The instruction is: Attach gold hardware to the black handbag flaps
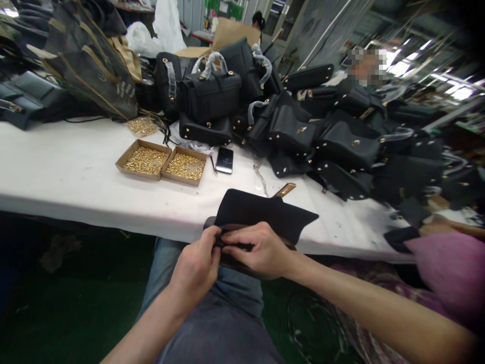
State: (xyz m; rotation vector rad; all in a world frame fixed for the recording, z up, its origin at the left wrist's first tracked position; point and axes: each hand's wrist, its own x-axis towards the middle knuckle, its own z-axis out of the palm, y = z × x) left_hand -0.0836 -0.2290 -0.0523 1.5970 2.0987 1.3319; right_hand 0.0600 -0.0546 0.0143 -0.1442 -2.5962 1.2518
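Observation:
A black handbag (pixel 261 210) rests at the table's front edge and over my lap, its flap laid out on the white surface. My left hand (pixel 199 260) pinches the near left edge of the bag between thumb and fingers. Right beside it, my right hand (pixel 261 247) is closed on the same edge, fingertips almost meeting those of the left. Whatever small part lies between the fingertips is hidden. Beyond the flap a gold-coloured metal piece (pixel 285 190) sticks out.
Two cardboard trays (pixel 120 165) of small gold fittings and a bag of fittings (pixel 142 126) lie left, near a phone (pixel 225 161). Many finished-looking black handbags (pixel 212 93) are piled at the back and right. A person in pink (pixel 450 273) sits close on the right.

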